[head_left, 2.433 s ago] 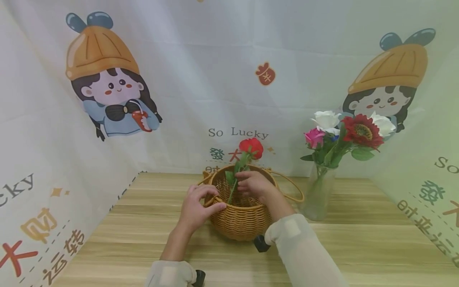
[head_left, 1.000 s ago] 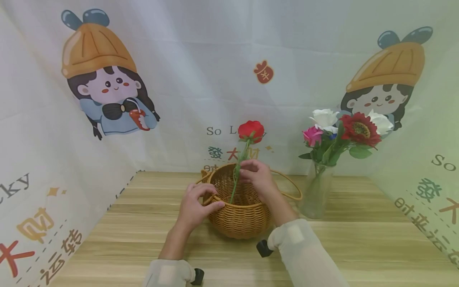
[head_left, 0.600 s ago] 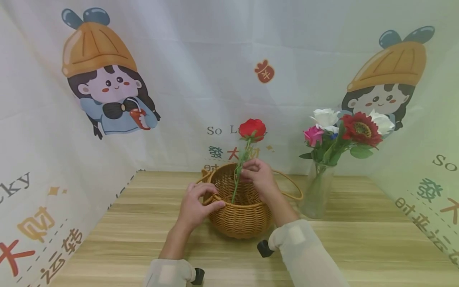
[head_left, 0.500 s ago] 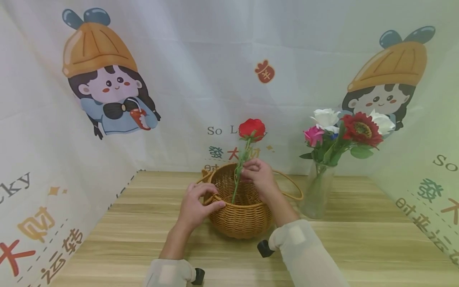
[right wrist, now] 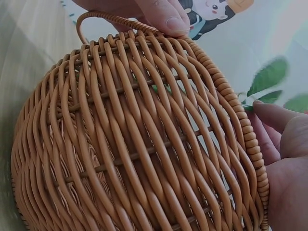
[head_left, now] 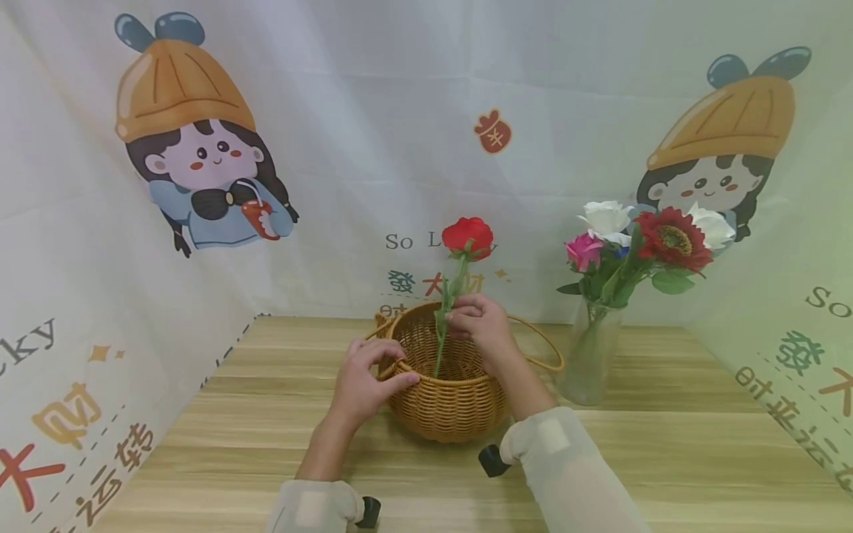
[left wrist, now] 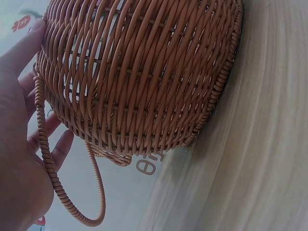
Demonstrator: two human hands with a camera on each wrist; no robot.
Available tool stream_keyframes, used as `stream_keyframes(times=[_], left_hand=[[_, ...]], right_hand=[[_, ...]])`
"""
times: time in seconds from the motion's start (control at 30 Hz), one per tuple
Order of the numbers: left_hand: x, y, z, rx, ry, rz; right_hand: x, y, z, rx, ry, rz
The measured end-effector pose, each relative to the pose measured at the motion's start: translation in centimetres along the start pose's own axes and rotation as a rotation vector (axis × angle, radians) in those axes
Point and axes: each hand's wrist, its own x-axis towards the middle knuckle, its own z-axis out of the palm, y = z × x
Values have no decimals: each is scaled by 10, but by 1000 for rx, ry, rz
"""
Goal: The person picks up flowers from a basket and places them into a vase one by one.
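Note:
A brown wicker basket (head_left: 446,411) stands on the table, its mouth tipped somewhat toward the camera. My left hand (head_left: 365,377) grips its left rim, thumb along the front edge and fingers over the side. Over the basket's mouth my right hand (head_left: 485,329) pinches the green stem of a red rose (head_left: 468,238). The stem slants down inside the basket, and its lower end is hidden behind the front rim. In the right wrist view, thumb and finger meet on the stem just past the rim, beside green leaves (right wrist: 269,77).
Right of the basket stands a clear vase (head_left: 591,363) with white, pink and dark red flowers (head_left: 673,243). One basket handle (head_left: 543,344) loops out toward the vase. A printed cloth (head_left: 346,148) hangs behind the wooden table (head_left: 266,414) and along its sides.
The red rose has risen from lower in the basket and stands more upright, with the right hand lifted slightly. Over the last half second it barely shifts. The left hand stays on the rim.

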Motion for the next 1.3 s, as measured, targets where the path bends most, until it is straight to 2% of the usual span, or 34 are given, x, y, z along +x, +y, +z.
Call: stream_keyframes(times=[0.4, 0.67, 0.93, 1.17, 1.3], left_hand=[[-1, 0, 1, 7, 0, -12], [-1, -1, 0, -9, 1, -28], [-1, 1, 0, -9, 7, -29], [-1, 0, 0, 0, 10, -14], [0, 0, 0, -5, 12, -16]], right_hand=[[-2, 2, 1, -55, 100, 8], [-5, 2, 2, -42, 153, -101], [-6, 0, 2, -39, 198, -68], [-8, 1, 3, -64, 221, -107], [-8, 1, 3, -104, 271, -153]])
